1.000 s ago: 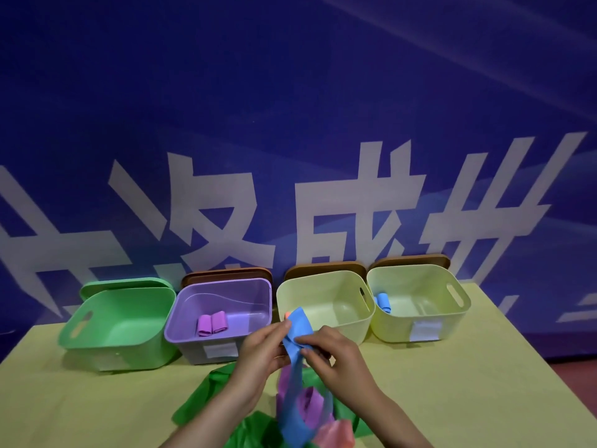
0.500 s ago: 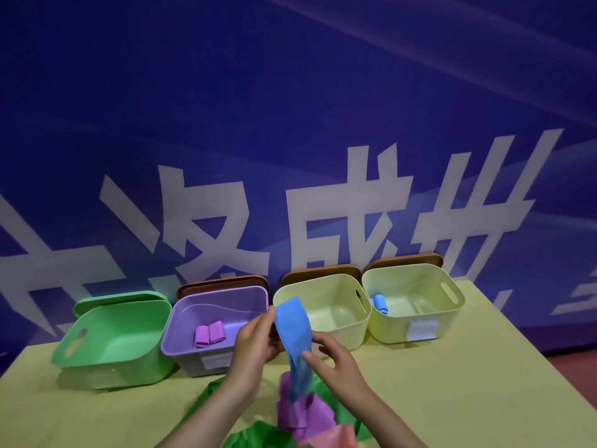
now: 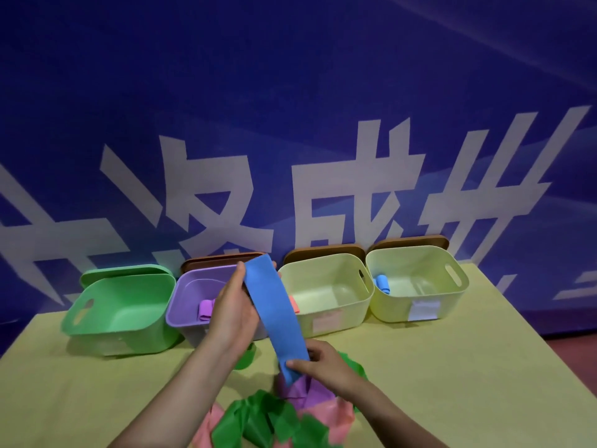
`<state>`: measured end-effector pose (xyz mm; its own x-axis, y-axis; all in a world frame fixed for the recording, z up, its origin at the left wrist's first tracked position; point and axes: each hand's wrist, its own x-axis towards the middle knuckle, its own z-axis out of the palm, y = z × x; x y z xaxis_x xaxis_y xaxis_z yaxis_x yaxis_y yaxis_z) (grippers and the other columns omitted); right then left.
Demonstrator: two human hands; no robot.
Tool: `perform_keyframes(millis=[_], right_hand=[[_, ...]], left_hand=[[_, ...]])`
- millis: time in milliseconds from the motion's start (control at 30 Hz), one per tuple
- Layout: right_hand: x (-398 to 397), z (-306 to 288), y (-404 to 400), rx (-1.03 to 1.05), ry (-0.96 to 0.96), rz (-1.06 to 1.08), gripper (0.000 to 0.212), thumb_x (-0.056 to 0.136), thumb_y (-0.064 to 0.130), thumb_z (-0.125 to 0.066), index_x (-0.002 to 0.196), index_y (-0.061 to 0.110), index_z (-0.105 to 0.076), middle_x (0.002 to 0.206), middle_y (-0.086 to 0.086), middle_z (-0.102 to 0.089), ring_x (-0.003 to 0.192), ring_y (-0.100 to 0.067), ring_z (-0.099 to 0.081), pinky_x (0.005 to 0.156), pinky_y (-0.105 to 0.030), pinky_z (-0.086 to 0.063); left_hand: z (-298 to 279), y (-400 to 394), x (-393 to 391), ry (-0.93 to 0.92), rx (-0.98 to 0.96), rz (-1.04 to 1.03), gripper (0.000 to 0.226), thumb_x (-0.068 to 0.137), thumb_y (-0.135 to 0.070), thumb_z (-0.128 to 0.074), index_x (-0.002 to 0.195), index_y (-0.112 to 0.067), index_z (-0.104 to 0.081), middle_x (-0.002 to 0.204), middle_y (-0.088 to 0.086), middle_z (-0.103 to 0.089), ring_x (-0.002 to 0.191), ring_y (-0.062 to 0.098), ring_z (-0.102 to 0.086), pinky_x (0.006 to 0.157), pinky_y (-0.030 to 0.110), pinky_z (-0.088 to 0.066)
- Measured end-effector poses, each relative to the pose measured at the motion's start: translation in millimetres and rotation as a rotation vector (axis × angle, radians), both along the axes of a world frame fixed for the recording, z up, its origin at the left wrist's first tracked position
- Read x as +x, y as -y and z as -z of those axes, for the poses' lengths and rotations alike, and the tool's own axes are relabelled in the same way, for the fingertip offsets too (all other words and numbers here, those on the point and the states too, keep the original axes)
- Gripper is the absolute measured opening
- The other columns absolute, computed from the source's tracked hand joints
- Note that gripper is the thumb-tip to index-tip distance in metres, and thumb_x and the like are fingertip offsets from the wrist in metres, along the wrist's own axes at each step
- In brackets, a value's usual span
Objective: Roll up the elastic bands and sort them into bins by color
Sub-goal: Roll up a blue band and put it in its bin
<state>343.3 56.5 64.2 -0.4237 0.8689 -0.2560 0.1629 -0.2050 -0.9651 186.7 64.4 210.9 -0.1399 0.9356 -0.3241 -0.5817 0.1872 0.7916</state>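
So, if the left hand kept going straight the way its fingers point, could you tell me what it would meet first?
Probably the purple plastic bin: the left hand, holding the blue elastic band, points up and away over it. Depth is unclear; the brown lid behind might come first.

a blue band [image 3: 274, 315] is showing against a green bin [image 3: 122, 305], a purple bin [image 3: 190, 295] and two pale yellow bins [image 3: 326, 295].

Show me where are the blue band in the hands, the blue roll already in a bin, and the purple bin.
blue band [image 3: 274, 312]: head view, middle of the stretched strip.
blue roll [image 3: 382, 283]: head view, its rolled side, in the rightmost bin.
purple bin [image 3: 181, 305]: head view, its left rim.
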Motion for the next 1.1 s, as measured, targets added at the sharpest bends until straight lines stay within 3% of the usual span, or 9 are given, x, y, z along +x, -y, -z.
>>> perform_keyframes(millis=[100, 267, 500, 633, 700, 767, 867, 967, 1100], right_hand=[[3.3, -0.3, 2.6, -0.035, 0.064, -0.011, 0.009, 0.085, 0.022, -0.071, 0.078, 0.017, -0.072, 0.071, 0.011, -0.069, 0.068, -0.002, -0.06, 0.069, -0.019, -0.045], [21.7, 1.5, -7.7, -0.032, 0.051, 0.099, 0.051, 0.061, 0.052, -0.076, 0.078, 0.004, -0.069, 0.073, -0.01, -0.062, 0.069, -0.02, -0.056, 0.068, -0.031, -0.041], [50.0, -8.2, -10.2, 0.043, 0.123, 0.105, 0.028, 0.086, 0.013, -0.07, 0.06, 0.017, -0.061, 0.055, 0.009, -0.058, 0.055, -0.005, -0.053, 0.059, -0.016, -0.042], [62.1, 3.5, -9.4, 0.194, 0.353, 0.002, 0.02, 0.089, 0.019, -0.065, 0.07, 0.015, -0.064, 0.062, 0.009, -0.059, 0.06, -0.003, -0.051, 0.063, -0.027, -0.042], [65.3, 7.9, -8.4, 0.344, 0.583, -0.149, 0.011, 0.089, 0.025, -0.063, 0.089, 0.017, -0.07, 0.08, 0.009, -0.063, 0.076, -0.005, -0.056, 0.076, -0.03, -0.047], [61.7, 5.0, -7.6, 0.414, 0.644, -0.202, 0.026, 0.09, 0.028, -0.062, 0.114, 0.019, -0.067, 0.106, 0.005, -0.065, 0.098, -0.008, -0.058, 0.087, -0.026, -0.046], [43.8, -20.5, -6.2, 0.446, 0.449, -0.126, 0.041, 0.09, 0.032, -0.063, 0.129, 0.022, -0.057, 0.12, 0.004, -0.061, 0.106, -0.002, -0.056, 0.087, -0.019, -0.045], [20.0, -53.4, -7.7, 0.521, 0.173, 0.053, 0.043, 0.086, 0.041, -0.059, 0.126, 0.025, -0.058, 0.11, 0.009, -0.063, 0.101, -0.001, -0.059, 0.082, -0.015, -0.046], [-4.9, -100.7, -8.2, 0.582, -0.09, 0.287, 0.029, 0.082, 0.039, -0.058, 0.11, 0.03, -0.064, 0.09, 0.01, -0.064, 0.082, -0.007, -0.059, 0.073, -0.019, -0.048]], left_hand=[[-1.0, -5.0, -18.5, -0.005, 0.067, -0.092, 0.041, 0.103, -0.037, -0.031, 0.1, -0.012, -0.064, 0.091, 0.004, -0.073, 0.08, 0.013, -0.07, 0.07, 0.028, -0.056], [2.3, -9.8, -47.7, 0.078, 0.092, -0.261, 0.034, 0.105, -0.028, -0.023, 0.101, -0.014, -0.054, 0.1, 0.0, -0.061, 0.093, 0.009, -0.058, 0.085, 0.026, -0.045], [18.4, -12.3, -73.9, 0.028, 0.023, -0.377, 0.035, 0.104, -0.037, -0.031, 0.113, -0.015, -0.057, 0.109, 0.001, -0.064, 0.099, 0.011, -0.062, 0.088, 0.03, -0.048], [12.4, -7.4, -50.8, 0.024, 0.02, -0.318, 0.03, 0.104, -0.033, -0.033, 0.106, -0.018, -0.059, 0.103, -0.001, -0.065, 0.098, 0.011, -0.06, 0.074, 0.027, -0.049], [10.0, -5.4, -35.9, -0.01, 0.031, -0.255, 0.031, 0.104, -0.032, -0.032, 0.103, -0.018, -0.06, 0.095, -0.001, -0.068, 0.091, 0.01, -0.063, 0.075, 0.028, -0.049], [9.5, -2.0, -20.0, -0.066, 0.034, -0.15, 0.033, 0.103, -0.032, -0.034, 0.104, -0.015, -0.062, 0.086, 0.0, -0.072, 0.083, 0.01, -0.067, 0.075, 0.029, -0.05], [8.2, 2.4, -2.1, -0.161, 0.02, -0.038, 0.036, 0.101, -0.033, -0.039, 0.101, -0.009, -0.066, 0.089, 0.007, -0.074, 0.082, 0.016, -0.07, 0.08, 0.034, -0.053], [11.9, 5.9, 8.2, -0.329, 0.025, -0.05, 0.033, 0.1, -0.036, -0.043, 0.102, -0.014, -0.067, 0.091, 0.007, -0.072, 0.089, 0.023, -0.067, 0.083, 0.037, -0.05], [9.9, 17.6, 17.7, -0.603, 0.094, -0.15, 0.019, 0.101, -0.032, -0.041, 0.097, -0.027, -0.059, 0.09, -0.01, -0.061, 0.084, 0.002, -0.055, 0.072, 0.021, -0.045]])
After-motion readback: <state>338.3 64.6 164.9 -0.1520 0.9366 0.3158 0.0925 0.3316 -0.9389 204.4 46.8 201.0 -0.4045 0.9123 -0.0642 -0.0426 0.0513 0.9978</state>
